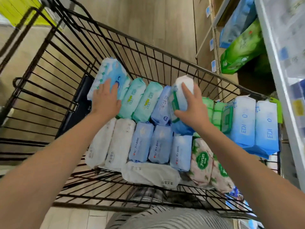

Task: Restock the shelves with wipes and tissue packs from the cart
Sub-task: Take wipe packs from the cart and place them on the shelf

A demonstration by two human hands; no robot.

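The cart [148, 52] is black wire grid. The near-left packs [118, 142] are white and the near-middle packs [142, 142] pale blue. The far packs [137, 96] are mint green. The floral packs [201, 161] are pink with green leaves. The lidded pack [180, 100] fades white to blue; its lid is green.

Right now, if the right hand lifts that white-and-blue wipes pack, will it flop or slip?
Probably soft: the wipes pack is a rounded plastic pouch and may sag. Its smooth film could slip, though the right hand wraps around it.
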